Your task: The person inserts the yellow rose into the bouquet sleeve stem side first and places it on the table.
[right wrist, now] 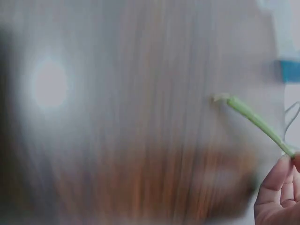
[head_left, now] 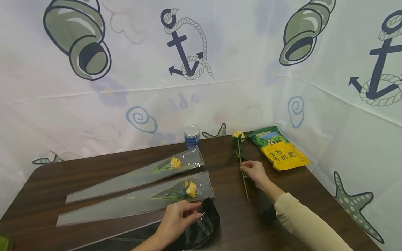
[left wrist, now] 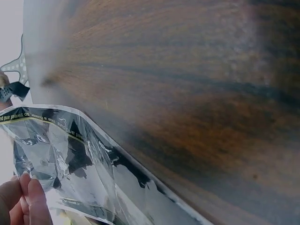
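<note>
My right hand (head_left: 253, 171) pinches the green stem of a yellow rose (head_left: 238, 136) midway along its length. The bloom points to the far edge of the table, and in the right wrist view the cut end of the stem (right wrist: 255, 118) sticks out past the fingers. At the front, my left hand (head_left: 179, 219) pinches the wide mouth of a black-and-clear flower sleeve (head_left: 201, 232). Printed lettering runs along the rim of this sleeve in the left wrist view, where the fingertips (left wrist: 35, 194) hold the film. The sleeve's narrow part lies toward the left, partly hidden by my forearm.
Two clear sleeves, each with a yellow rose inside, lie to the left: the far sleeve (head_left: 125, 181) and the near sleeve (head_left: 110, 207). A blue can (head_left: 192, 137) stands at the back edge. A yellow-green fertilizer bag (head_left: 282, 151) lies at the right. A printed curtain (head_left: 235, 101) hangs behind the table.
</note>
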{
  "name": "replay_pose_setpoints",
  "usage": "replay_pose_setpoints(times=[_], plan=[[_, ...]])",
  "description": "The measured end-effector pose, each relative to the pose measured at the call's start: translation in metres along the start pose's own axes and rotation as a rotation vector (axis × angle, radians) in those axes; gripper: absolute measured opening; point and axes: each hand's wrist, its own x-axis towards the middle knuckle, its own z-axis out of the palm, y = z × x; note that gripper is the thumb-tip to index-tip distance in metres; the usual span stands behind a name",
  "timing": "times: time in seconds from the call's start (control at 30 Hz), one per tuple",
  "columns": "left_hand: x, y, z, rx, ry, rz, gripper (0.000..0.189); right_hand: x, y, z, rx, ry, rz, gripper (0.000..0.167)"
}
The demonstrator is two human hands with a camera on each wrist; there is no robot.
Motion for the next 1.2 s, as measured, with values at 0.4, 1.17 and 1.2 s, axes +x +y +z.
replay_pose_setpoints(times=[0.4,1.17,1.2], plan=[[0.004,0.002,0.002,0.014,0.042,0.017,0.026,-0.053,-0.035,0.028,0.709,0.005,-0.038,0.012],[0.011,0.008,0.002,0.022,0.064,-0.029,0.024,-0.121,-0.032,0.053,0.579,0.052,-0.241,0.018],[0.012,0.009,0.002,0.012,0.061,-0.035,0.024,-0.123,-0.031,0.054,0.575,0.046,-0.24,0.018]])
